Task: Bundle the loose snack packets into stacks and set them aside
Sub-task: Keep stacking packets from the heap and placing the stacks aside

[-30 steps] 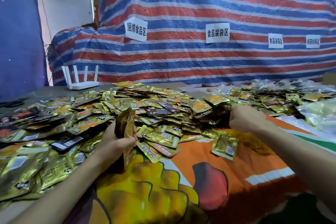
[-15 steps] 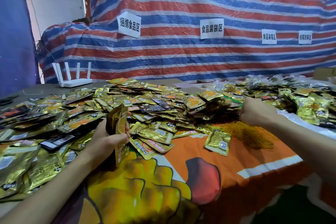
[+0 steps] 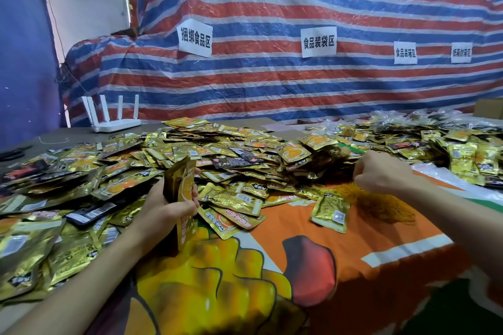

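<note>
- The left hand (image 3: 166, 211) grips a stack of gold packets (image 3: 182, 179), which stands upright on edge over the printed cloth (image 3: 313, 280).
- The right hand (image 3: 381, 174) reaches forward with curled fingers, just beside a tuft of orange bands (image 3: 381, 205); I cannot tell if it holds anything.
- The loose packet heap (image 3: 231, 149) covers the table.
- A white router (image 3: 114, 124) stands far left, before a striped tarp (image 3: 272, 84).
</note>
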Tool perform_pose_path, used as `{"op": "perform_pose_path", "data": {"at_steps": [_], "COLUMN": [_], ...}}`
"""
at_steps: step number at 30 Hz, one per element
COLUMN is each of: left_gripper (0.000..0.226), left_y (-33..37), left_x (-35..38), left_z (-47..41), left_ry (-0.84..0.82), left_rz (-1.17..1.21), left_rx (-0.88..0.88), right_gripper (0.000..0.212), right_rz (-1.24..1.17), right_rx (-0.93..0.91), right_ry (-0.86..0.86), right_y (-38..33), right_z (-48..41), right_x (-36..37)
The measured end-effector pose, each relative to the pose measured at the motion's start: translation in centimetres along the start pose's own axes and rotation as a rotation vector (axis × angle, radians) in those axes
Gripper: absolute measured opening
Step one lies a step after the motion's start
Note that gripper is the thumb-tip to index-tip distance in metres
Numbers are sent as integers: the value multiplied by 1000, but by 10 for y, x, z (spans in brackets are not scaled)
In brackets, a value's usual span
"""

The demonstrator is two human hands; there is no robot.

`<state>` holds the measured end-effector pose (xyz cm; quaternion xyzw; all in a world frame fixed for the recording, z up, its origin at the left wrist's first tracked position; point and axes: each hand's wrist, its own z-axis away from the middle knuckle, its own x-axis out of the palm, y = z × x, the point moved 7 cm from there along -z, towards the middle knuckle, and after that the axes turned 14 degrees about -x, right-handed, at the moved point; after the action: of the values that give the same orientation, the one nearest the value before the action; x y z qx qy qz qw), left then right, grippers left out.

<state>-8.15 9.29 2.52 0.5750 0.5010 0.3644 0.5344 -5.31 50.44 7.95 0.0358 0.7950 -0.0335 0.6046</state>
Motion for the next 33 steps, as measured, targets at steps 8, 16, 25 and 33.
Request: {"op": "perform_pose_path", "data": {"at_steps": [8, 16, 25, 33], "left_gripper": [67, 65, 66, 61], "left_y": [0, 2, 6, 7], "left_x": [0, 2, 4, 3], "left_z": [-1, 0, 4, 9], "left_ry": [-11, -25, -24, -41], "left_rz": [-2, 5, 48, 266], "left_rx": [20, 19, 2, -124], "right_gripper": [20, 22, 13, 11], "right_rz": [84, 61, -66, -551], "right_rx": [-182, -135, -90, -477], "right_ry": [-257, -115, 231, 290], "right_y": [-22, -10, 4, -123], "right_z": [2, 3, 6, 11], "right_x": [18, 1, -40, -42]}}
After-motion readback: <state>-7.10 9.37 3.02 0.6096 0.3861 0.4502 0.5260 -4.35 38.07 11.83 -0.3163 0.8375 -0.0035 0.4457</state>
